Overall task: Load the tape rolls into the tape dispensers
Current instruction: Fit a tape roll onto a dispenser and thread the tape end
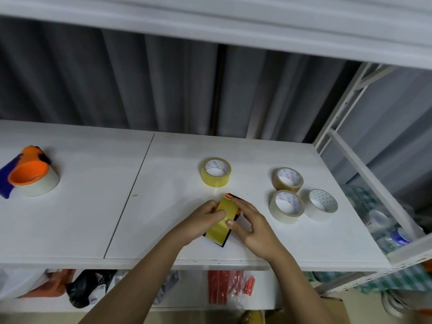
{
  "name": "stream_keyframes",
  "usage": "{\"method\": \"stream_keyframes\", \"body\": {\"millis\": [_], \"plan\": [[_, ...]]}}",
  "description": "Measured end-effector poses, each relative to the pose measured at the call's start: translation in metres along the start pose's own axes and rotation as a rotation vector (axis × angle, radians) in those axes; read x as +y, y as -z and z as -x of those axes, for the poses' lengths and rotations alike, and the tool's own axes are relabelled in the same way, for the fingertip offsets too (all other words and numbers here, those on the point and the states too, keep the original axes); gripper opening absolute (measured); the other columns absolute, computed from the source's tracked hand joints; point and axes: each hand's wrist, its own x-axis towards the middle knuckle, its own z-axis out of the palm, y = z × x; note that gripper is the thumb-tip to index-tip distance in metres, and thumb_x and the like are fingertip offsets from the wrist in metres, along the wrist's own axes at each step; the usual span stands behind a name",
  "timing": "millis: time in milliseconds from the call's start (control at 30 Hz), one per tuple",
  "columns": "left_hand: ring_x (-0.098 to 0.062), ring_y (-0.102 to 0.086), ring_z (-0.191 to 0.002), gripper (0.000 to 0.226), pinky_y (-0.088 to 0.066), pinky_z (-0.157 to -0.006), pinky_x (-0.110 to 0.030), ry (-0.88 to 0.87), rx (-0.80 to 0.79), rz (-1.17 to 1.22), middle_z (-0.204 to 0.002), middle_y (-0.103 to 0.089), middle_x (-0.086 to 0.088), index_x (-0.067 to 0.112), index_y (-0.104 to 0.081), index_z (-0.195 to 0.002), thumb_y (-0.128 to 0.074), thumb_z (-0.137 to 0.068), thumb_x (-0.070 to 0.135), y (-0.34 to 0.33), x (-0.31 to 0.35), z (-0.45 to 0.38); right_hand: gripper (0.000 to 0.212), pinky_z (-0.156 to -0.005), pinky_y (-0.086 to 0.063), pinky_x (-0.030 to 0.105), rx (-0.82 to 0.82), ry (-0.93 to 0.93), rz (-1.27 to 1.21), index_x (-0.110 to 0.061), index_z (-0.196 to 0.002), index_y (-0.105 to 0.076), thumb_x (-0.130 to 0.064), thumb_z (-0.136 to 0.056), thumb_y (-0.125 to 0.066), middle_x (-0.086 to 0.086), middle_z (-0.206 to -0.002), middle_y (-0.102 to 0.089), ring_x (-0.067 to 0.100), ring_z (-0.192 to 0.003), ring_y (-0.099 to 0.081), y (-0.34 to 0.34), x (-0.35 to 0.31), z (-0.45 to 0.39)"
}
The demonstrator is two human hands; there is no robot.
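Observation:
Both hands hold a tape dispenser (230,196) with an orange and dark blue body and a yellow tape roll (223,220) in it, low over the white shelf (163,218). My left hand (205,218) grips the roll's left side, thumb on top. My right hand (252,225) curls round the right side, thumb pressing the yellow tape. A loose yellow roll (216,171) lies behind them. To the right lie a brown roll (287,180), a clear roll (286,206) and a white roll (322,204). At far left lies an orange and blue dispenser (25,171) loaded with a pale roll.
A white metal rack frame (346,146) rises at the shelf's right end, with bagged goods (385,230) beyond it. Bags and red packets (224,288) fill the shelf below. A grey curtain hangs behind; another shelf board runs overhead.

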Motion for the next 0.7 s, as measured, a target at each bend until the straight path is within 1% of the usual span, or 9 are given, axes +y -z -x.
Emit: {"method": "stream_keyframes", "body": {"millis": [100, 167, 233, 300, 333, 400, 433, 533, 700], "plan": [[-0.003, -0.058, -0.074, 0.009, -0.046, -0.068, -0.02, 0.0, -0.026, 0.021, -0.085, -0.059, 0.007, 0.025, -0.053, -0.091, -0.048, -0.091, 0.019, 0.002, -0.001, 0.001, 0.052, -0.109, -0.036, 0.028, -0.05, -0.12, -0.123, -0.035, -0.139, -0.043, -0.049, -0.089, -0.051, -0.015, -0.135, -0.053, -0.001, -0.125, -0.046, 0.004, 0.002, -0.008], [-0.006, -0.058, -0.078, 0.01, -0.047, -0.073, -0.023, 0.018, -0.026, 0.024, -0.089, -0.06, 0.004, 0.024, -0.053, -0.094, -0.05, -0.085, 0.025, 0.002, 0.0, 0.002, 0.045, -0.11, -0.037, 0.033, -0.065, -0.174, -0.211, -0.032, -0.136, -0.048, -0.044, -0.093, -0.049, -0.012, -0.131, -0.057, 0.001, -0.122, -0.05, 0.005, 0.004, -0.014], [-0.01, -0.058, -0.082, 0.026, -0.046, -0.077, -0.028, 0.034, -0.029, 0.019, -0.092, -0.059, 0.001, 0.024, -0.053, -0.097, -0.05, -0.073, 0.033, 0.002, 0.0, 0.003, 0.039, -0.112, -0.035, 0.036, -0.086, -0.238, -0.32, -0.027, -0.133, -0.053, -0.039, -0.097, -0.046, -0.009, -0.13, -0.059, 0.004, -0.122, -0.052, 0.006, 0.006, -0.019], [-0.011, -0.057, -0.083, 0.028, -0.045, -0.076, -0.028, 0.038, -0.027, 0.009, -0.092, -0.059, 0.001, 0.023, -0.053, -0.097, -0.048, -0.072, 0.036, 0.0, 0.001, 0.003, 0.037, -0.111, -0.035, 0.033, -0.091, -0.285, -0.341, -0.029, -0.13, -0.055, -0.04, -0.099, -0.04, -0.009, -0.128, -0.061, 0.006, -0.121, -0.053, 0.005, 0.005, -0.021], [-0.009, -0.056, -0.08, 0.024, -0.044, -0.074, -0.026, 0.043, -0.013, 0.007, -0.09, -0.058, 0.003, 0.024, -0.053, -0.094, -0.048, -0.075, 0.036, 0.0, 0.0, 0.003, 0.036, -0.109, -0.035, 0.026, -0.06, -0.269, -0.277, -0.032, -0.13, -0.055, -0.042, -0.1, -0.038, -0.012, -0.129, -0.059, 0.005, -0.122, -0.052, 0.003, 0.004, -0.02], [-0.008, -0.052, -0.076, 0.018, -0.042, -0.07, -0.024, 0.058, 0.021, 0.013, -0.084, -0.053, 0.004, 0.022, -0.051, -0.087, -0.045, -0.08, 0.038, -0.001, 0.001, 0.002, 0.035, -0.102, -0.033, 0.01, 0.1, -0.138, -0.039, -0.035, -0.131, -0.052, -0.042, -0.099, -0.039, -0.019, -0.131, -0.054, -0.002, -0.123, -0.047, -0.002, -0.001, -0.014], [-0.009, -0.052, -0.077, 0.018, -0.041, -0.071, -0.026, 0.063, 0.035, 0.019, -0.084, -0.052, 0.003, 0.021, -0.051, -0.087, -0.043, -0.083, 0.036, -0.002, 0.002, 0.001, 0.036, -0.101, -0.032, 0.008, 0.169, -0.043, 0.053, -0.034, -0.132, -0.051, -0.042, -0.098, -0.042, -0.018, -0.133, -0.052, -0.004, -0.124, -0.044, -0.006, -0.003, -0.009], [-0.015, -0.05, -0.085, 0.018, -0.039, -0.076, -0.032, 0.089, 0.067, 0.031, -0.088, -0.051, -0.001, 0.019, -0.049, -0.084, -0.034, -0.091, 0.025, -0.006, 0.006, -0.004, 0.044, -0.11, -0.027, 0.018, 0.161, 0.103, 0.083, -0.03, -0.137, -0.047, -0.04, -0.094, -0.046, -0.015, -0.145, -0.041, -0.002, -0.135, -0.032, -0.019, -0.002, 0.002], [-0.017, -0.042, -0.077, 0.009, -0.034, -0.068, -0.031, 0.14, 0.085, 0.019, -0.079, -0.042, 0.0, 0.019, -0.041, -0.076, -0.035, -0.084, 0.02, -0.008, 0.01, -0.006, 0.038, -0.114, -0.029, 0.032, 0.18, 0.062, -0.002, -0.024, -0.136, -0.05, -0.023, -0.098, -0.047, -0.008, -0.145, -0.042, 0.004, -0.137, -0.033, -0.022, -0.001, -0.001]]}}
